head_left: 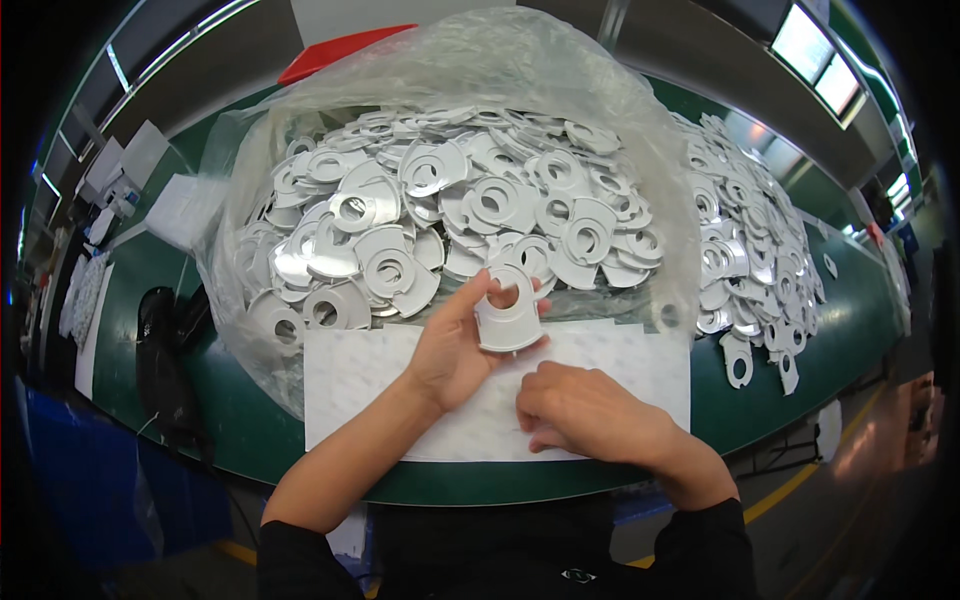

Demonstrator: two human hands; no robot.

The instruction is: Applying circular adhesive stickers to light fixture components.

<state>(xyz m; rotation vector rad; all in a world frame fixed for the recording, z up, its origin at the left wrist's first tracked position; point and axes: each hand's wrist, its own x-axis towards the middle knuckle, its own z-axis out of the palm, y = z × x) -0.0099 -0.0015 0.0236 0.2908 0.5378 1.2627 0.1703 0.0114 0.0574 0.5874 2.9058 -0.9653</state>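
My left hand (450,355) grips a white plate-like part with a round hole (508,330), tilted up above the paper. The fingers wrap behind it, and one fingertip shows through the hole. Just to the right and nearer to me, my right hand (600,412) hovers over the white paper (345,390) with its fingers curled in. What those fingers hold, if anything, is hidden. Beyond both hands, a heap of similar white parts (335,262) lies in a clear plastic bag (500,65) with its mouth spread toward me.
To the right, a second heap of white parts (755,265) lies loose on the green table (800,400). A black object with a cable (162,365) rests at the left. Behind the bag is a red tray (345,50). Blue material (80,480) hangs below the left edge.
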